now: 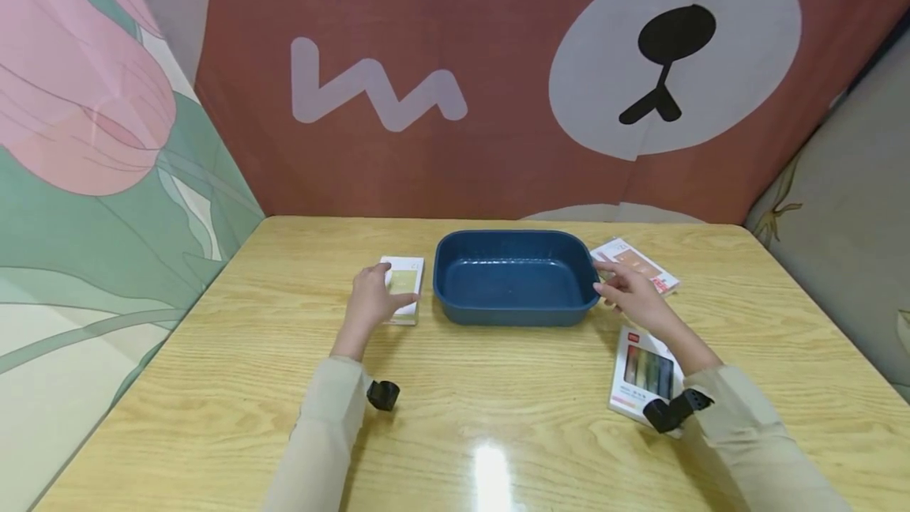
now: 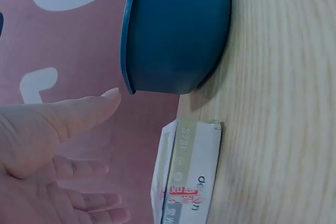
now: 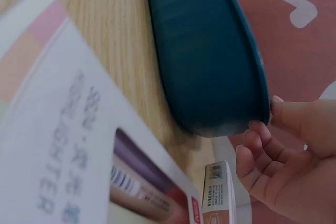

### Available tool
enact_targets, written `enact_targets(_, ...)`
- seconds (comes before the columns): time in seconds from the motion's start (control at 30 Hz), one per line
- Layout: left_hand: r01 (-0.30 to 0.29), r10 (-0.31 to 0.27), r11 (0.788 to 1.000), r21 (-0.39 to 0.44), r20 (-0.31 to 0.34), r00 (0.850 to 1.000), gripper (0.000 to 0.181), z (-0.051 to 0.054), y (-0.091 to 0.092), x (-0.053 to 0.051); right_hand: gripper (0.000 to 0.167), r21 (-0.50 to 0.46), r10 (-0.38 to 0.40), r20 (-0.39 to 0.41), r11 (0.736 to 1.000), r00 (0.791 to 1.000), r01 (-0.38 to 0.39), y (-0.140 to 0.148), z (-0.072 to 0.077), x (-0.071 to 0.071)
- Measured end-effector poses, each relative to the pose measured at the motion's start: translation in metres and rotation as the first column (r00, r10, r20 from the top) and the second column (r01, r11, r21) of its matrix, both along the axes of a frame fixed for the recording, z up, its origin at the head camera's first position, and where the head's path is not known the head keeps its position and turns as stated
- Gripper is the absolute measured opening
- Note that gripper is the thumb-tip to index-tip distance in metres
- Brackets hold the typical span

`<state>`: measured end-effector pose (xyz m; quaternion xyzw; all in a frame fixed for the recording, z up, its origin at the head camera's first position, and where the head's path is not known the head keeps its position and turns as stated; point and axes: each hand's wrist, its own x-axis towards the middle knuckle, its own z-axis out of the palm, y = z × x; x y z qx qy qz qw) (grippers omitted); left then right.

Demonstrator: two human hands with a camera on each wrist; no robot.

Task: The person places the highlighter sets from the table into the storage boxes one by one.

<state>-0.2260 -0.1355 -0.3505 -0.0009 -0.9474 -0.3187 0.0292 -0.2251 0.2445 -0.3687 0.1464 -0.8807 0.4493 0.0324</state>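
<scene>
A dark blue plastic bin (image 1: 515, 316) stands upright on the wooden table. My right hand (image 1: 633, 295) pinches its right rim, thumb and curled fingertips touching the edge in the right wrist view. Over a small white box with a yellow-green label (image 1: 404, 283), left of the bin, hovers my left hand (image 1: 371, 299), its thumb and fingers spread. The left wrist view shows the fingers apart from that box (image 2: 191, 171). Under my right wrist lies a white highlighter box (image 1: 643, 374) with a window showing coloured pens. Its printed face (image 3: 63, 108) fills the near side of the right wrist view.
Behind my right hand, a white box with an orange panel (image 1: 643, 263) lies slanted beside the bin. The wooden tabletop (image 1: 455, 385) meets a brown bear-print cloth (image 1: 498, 141) at the back. Printed cloth also hangs at both sides.
</scene>
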Motion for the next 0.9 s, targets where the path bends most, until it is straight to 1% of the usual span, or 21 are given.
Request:
enact_targets(0.13, -0.022, 0.019, 0.999, 0.034, 0.076, 0.997, 0.083, -0.002, -0.003, -0.004, 0.041, -0.036, 0.008, 0.021, 0.999, 1.0, -0.007, 0.0, 0.001, 0.0)
enact_targets(0.3, -0.043, 0.039, 0.999, 0.025, 0.158, 0.987, 0.091, -0.005, -0.004, -0.007, 0.042, -0.092, 0.012, 0.051, 0.996, 0.999, -0.008, 0.0, 0.002, 0.001)
enact_targets(0.43, -0.049, 0.043, 0.999, 0.021, 0.205, 0.978, 0.093, -0.009, -0.005, -0.009, 0.043, -0.117, 0.019, 0.084, 0.993, 0.996, -0.009, 0.0, 0.002, 0.0)
enact_targets(0.53, -0.056, 0.05, 0.998, 0.018, 0.224, 0.973, 0.094, -0.012, -0.006, -0.011, 0.045, -0.125, 0.021, 0.093, 0.992, 0.995, -0.009, 0.0, 0.001, -0.001)
enact_targets(0.67, -0.061, 0.064, 0.998, -0.022, 0.234, 0.97, 0.095, -0.016, -0.006, -0.014, 0.047, -0.138, 0.031, 0.115, 0.99, 0.993, -0.015, 0.001, 0.0, -0.003)
enact_targets(0.77, -0.06, 0.07, 0.997, -0.048, 0.244, 0.967, 0.098, -0.017, -0.006, -0.015, 0.049, -0.157, 0.044, 0.154, 0.987, 0.987, -0.019, 0.003, 0.0, -0.005)
enact_targets(0.9, -0.074, 0.081, 0.997, -0.039, 0.248, 0.965, 0.098, -0.017, -0.005, -0.014, 0.052, -0.173, 0.055, 0.21, 0.985, 0.976, -0.018, 0.006, 0.001, -0.008)
